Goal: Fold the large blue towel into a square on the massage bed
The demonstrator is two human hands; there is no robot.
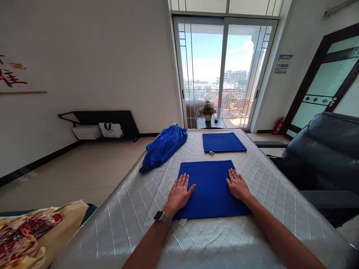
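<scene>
A flat blue cushion cover (210,190) lies spread out on the quilted silver-grey table cover (134,201), with a small white label at its near left edge. Flat on its left side rests my left hand (180,192), fingers stretched and thumb pointing inward; a watch is on that wrist. My right hand (238,185) lies with extended fingers on the right edge of the same cover. Beyond it is a second flat blue cover (223,142), also with a label. A crumpled heap of blue fabric (165,147) sits at the far left edge.
A dark armchair (322,153) stands close on the right. Patterned yellowish cloth (42,231) lies at the lower left. Past the far edge are a small table with a potted plant (208,110) and a sliding glass door (202,59). Bags (110,129) rest by the left wall.
</scene>
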